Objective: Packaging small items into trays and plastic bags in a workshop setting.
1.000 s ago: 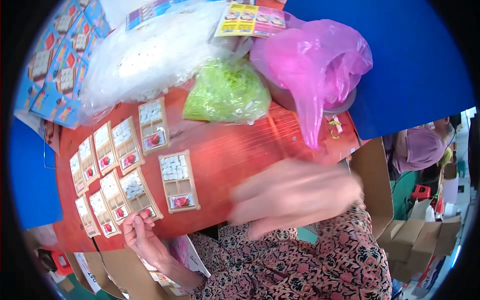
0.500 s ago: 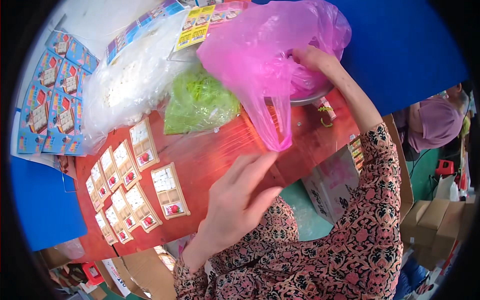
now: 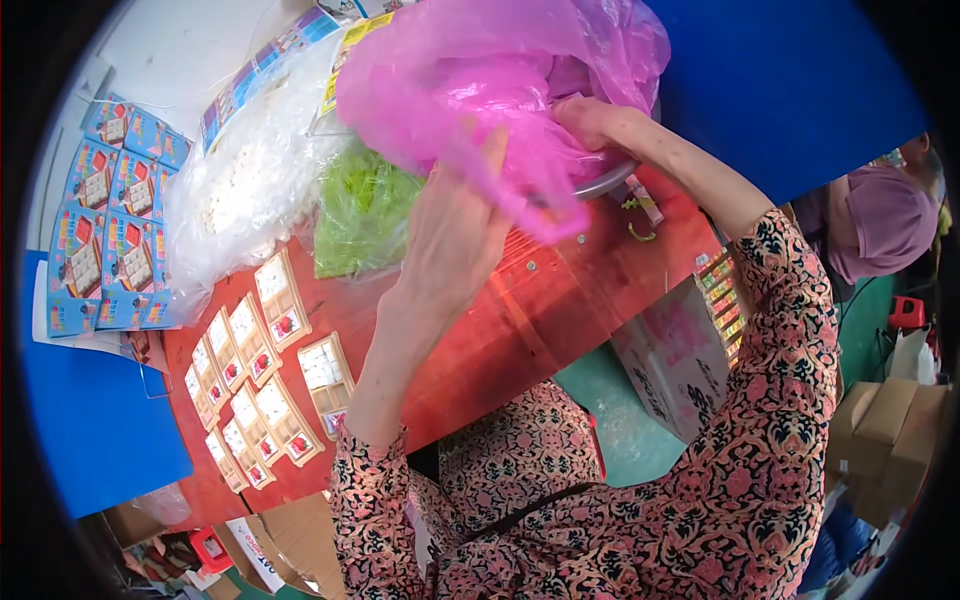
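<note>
A big pink plastic bag (image 3: 450, 70) bulges at the far middle of the table, over a metal basin (image 3: 606, 181) whose rim shows below it. My left hand (image 3: 455, 235) reaches up against the bag's near side. Pink film crosses its blurred fingers, so their grip cannot be made out. My right hand (image 3: 592, 122) is at the bag's right part, its fingers closed into the crumpled film and mostly hidden. Left of my left hand lies a clear bag of green pieces (image 3: 362, 205), and beyond it a large clear bag of white pieces (image 3: 255, 150).
Several small wooden trays (image 3: 325, 370) with white pieces and strawberry pictures stand in rows on the red table (image 3: 480, 360). Blue printed boxes (image 3: 130, 200) are stacked at the far left. A carton (image 3: 670, 350) stands beside the table's right edge. Another person (image 3: 880, 220) sits at the right.
My left hand has moved up and away from me to the pink bag. The bag has shifted left and its hanging handle has swung up. My right hand stays at the bag, slightly further left.
</note>
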`<move>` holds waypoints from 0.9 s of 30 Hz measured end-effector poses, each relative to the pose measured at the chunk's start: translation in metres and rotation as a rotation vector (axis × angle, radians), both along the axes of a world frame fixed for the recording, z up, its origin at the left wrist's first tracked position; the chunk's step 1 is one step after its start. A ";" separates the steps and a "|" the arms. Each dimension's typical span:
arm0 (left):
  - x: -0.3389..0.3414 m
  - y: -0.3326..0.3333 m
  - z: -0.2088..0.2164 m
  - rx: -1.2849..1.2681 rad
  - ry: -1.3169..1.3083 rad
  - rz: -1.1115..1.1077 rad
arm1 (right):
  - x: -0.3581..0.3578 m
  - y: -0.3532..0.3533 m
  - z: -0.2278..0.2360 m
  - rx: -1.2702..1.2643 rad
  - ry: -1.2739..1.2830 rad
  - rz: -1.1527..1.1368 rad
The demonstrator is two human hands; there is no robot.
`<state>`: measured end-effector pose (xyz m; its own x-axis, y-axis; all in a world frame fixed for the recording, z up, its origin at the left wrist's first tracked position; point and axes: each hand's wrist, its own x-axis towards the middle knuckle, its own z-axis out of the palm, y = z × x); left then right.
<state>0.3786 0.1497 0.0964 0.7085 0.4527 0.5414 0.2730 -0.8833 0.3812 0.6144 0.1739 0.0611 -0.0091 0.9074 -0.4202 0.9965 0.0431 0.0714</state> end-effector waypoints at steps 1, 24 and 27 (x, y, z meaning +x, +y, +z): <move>0.003 -0.004 0.002 -0.003 -0.004 -0.011 | 0.010 -0.002 -0.007 -0.003 -0.004 -0.011; -0.026 -0.083 0.015 0.171 -0.033 -0.314 | 0.038 0.006 -0.026 0.315 0.391 0.031; -0.026 -0.088 0.012 0.190 -0.028 -0.321 | 0.046 0.015 -0.053 0.363 0.353 0.097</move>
<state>0.3526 0.0616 0.1089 0.7815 0.0994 0.6159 -0.0379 -0.9779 0.2058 0.6608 0.1886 0.0085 -0.1848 0.9822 -0.0346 0.9553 0.1713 -0.2408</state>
